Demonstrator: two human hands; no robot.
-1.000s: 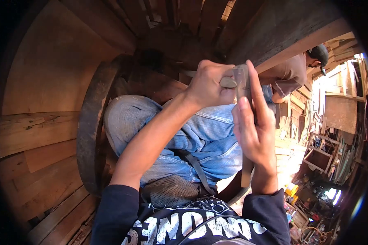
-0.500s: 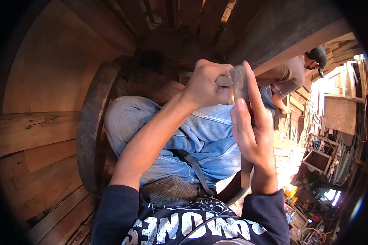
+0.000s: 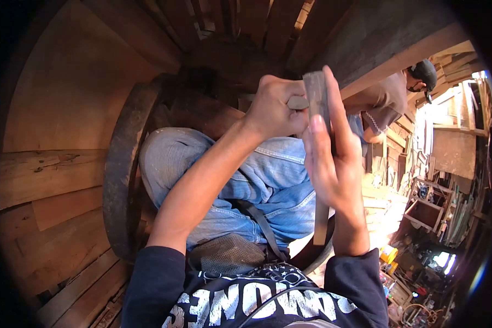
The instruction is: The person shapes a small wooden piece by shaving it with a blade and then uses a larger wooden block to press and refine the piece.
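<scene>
My left hand (image 3: 276,106) is closed in a fist around a small greyish piece with a rounded end (image 3: 297,103), most of it hidden by the fingers. Beside it, my right hand (image 3: 336,158) grips a long flat greyish-brown bar (image 3: 315,90) between its outstretched fingers. The bar stands lengthwise in view, its lower end emerging below the palm. Its upper part lies against the knuckle side of my left fist. Whether the small piece touches the bar cannot be made out. Both hands are above my jeans-clad legs (image 3: 279,180).
A dark curved wooden rim (image 3: 123,175) rises left of my knee. Wooden boards (image 3: 54,175) line the left side, and a thick beam (image 3: 404,60) crosses at upper right. Another person (image 3: 385,93) bends over at the right. Shelves and clutter (image 3: 426,210) stand beyond.
My right hand and the bar have shifted up and slightly left along my left fist. My left hand has moved only a little. The other person's arm has moved slightly.
</scene>
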